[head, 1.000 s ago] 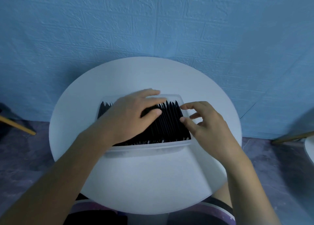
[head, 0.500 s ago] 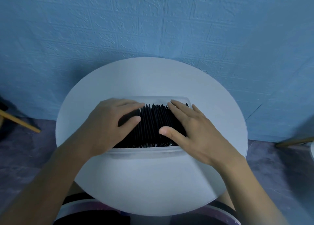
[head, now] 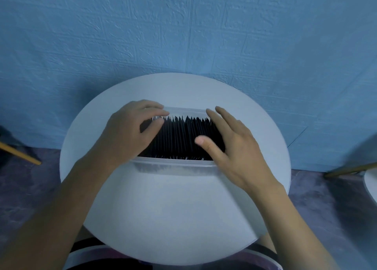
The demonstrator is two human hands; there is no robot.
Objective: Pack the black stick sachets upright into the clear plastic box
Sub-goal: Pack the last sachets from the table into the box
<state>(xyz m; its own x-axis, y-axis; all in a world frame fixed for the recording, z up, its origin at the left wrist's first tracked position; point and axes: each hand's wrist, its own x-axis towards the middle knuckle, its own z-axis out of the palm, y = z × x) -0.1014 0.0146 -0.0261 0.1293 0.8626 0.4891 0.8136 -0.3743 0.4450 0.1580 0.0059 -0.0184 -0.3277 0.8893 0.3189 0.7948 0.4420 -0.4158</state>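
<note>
Black stick sachets (head: 179,139) stand on end in one dense row inside the clear plastic box (head: 173,167), which sits at the centre of the round white table (head: 163,208).

Row axis: 9 o'clock to 3 o'clock across the box. Each sachet's top edge runs 12 to 6, with pointed tips showing along the far wall.

Left hand (head: 130,131): lies over the 9 o'clock end of the row. Its fingers reach the far rim and the thumb is laid on the tops. It is loosely bent, presses rather than grasps, and encloses nothing.

Right hand (head: 234,147): lies over the 3 o'clock end, fingers straight and pointing toward 11 o'clock, thumb extended onto the tops. It is flat and holds nothing.

Governing relation: the exposed stretch of row lies between the hands, at 3 o'clock from the left and 9 o'clock from the right. Both hands touch it, so neither is nearer.

Judgement: packing appears almost complete, and the step in hand is levelling and squaring the row. Any closing push should act along the 9-to-3 axis, with the hands moving toward each other. Whether slack remains under either palm cannot be told.
</note>
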